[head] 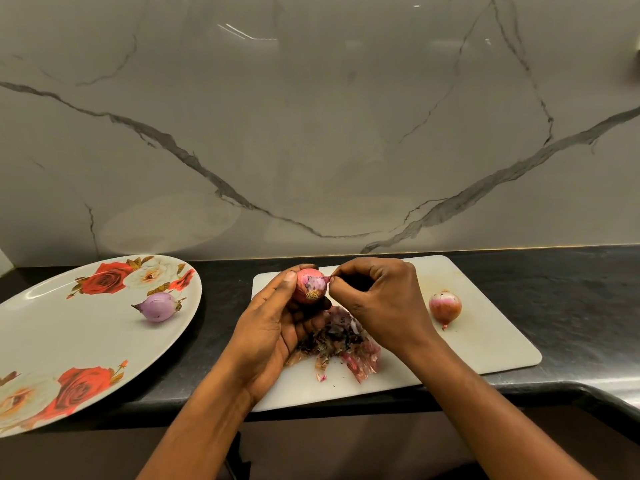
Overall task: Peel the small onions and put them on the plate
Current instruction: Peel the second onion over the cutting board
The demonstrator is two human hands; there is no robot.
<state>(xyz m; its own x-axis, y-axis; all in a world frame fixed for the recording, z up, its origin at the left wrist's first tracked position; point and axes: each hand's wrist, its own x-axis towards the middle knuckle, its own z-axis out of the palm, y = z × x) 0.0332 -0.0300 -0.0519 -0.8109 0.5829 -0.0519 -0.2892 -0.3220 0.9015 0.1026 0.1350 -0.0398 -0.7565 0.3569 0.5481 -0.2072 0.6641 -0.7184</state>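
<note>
My left hand [273,327] cups a small reddish onion [310,285] above the white cutting board [485,341]. My right hand [381,296] pinches a flap of the onion's skin at its right side with thumb and forefinger. A peeled purple onion [158,306] lies on the big white plate with red roses [69,341] at the left. An unpeeled onion [445,306] rests on the board to the right of my right hand. A heap of torn onion skins [343,351] lies on the board under my hands.
The board and plate sit on a dark countertop [571,299] whose front edge curves at the right. A marble wall [311,133] rises right behind the counter.
</note>
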